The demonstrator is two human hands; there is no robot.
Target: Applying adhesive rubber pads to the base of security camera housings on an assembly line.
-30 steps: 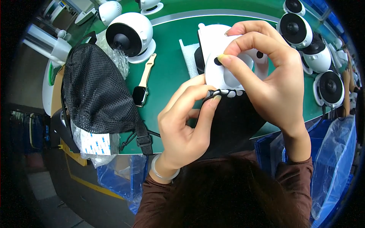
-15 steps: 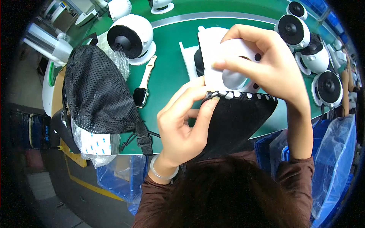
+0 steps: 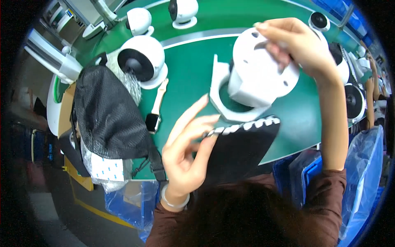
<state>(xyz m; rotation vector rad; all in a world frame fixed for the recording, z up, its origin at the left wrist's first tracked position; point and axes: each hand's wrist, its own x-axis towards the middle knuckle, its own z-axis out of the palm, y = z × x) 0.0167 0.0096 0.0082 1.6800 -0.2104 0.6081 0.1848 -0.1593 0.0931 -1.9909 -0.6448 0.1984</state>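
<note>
My left hand point(image 3: 185, 154) pinches the upper left edge of a black sheet point(image 3: 240, 152) between thumb and fingers. White spots line the sheet's top edge, which tilts up to the right. Beyond it a white ball-shaped camera point(image 3: 251, 88) lies with its round base point(image 3: 267, 61) turned up. Beneath the camera is a white holder with a curved cut-out point(image 3: 216, 94). Dark round spots show on the base. My right hand point(image 3: 298, 45) lies over the base's upper right, fingers curled and slightly blurred. Anything between those fingertips is hidden.
On the green table point(image 3: 185, 70) stand more white cameras point(image 3: 142, 59) at the left, back and right. A black mesh bag point(image 3: 109, 107) and a watch point(image 3: 154, 117) lie left. Blue plastic-lined bins point(image 3: 362, 177) flank me below the table. Another person's arm point(image 3: 370, 90) shows far right.
My right hand has moved up from its grip around the base and curled its fingers. The camera base now faces up more fully. My left hand and the black sheet have shifted slightly left and down.
</note>
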